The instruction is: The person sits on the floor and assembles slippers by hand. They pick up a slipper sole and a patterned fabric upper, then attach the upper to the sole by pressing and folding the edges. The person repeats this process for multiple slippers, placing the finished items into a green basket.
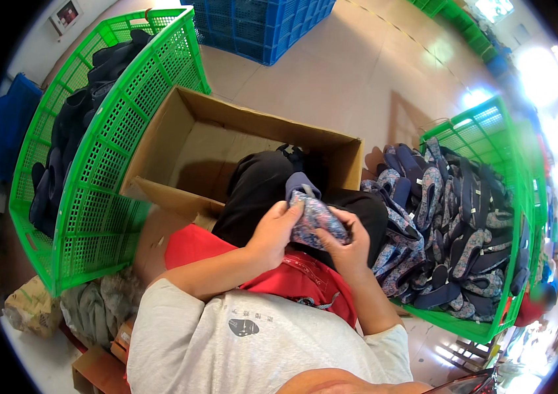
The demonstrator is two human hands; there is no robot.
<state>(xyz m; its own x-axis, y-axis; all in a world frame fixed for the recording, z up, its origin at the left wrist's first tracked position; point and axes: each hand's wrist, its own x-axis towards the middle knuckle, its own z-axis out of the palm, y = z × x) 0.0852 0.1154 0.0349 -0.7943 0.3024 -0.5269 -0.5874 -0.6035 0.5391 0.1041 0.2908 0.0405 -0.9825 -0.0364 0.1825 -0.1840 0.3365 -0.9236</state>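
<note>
Over my lap I hold a soft floral fabric piece [315, 222] with a dark blue part, shaped somewhat like a slipper or shoe upper. My left hand [272, 235] pinches its left side, thumb on top. Around its right end the fingers of my right hand [347, 244] are closed. Many similar floral and navy pieces [431, 190] lie heaped in a green plastic crate [484, 328] to my right, and some spill over its near left side. Beneath my hands are my dark trousers and a red apron [193, 249].
An open cardboard box [226, 115] stands in front of my knees. To its left is a tall green crate [105, 157] holding dark fabric pieces [72, 131]. A blue crate [239, 29] stands farther ahead. Grey cloth [98, 305] and small cartons [100, 371] lie at lower left.
</note>
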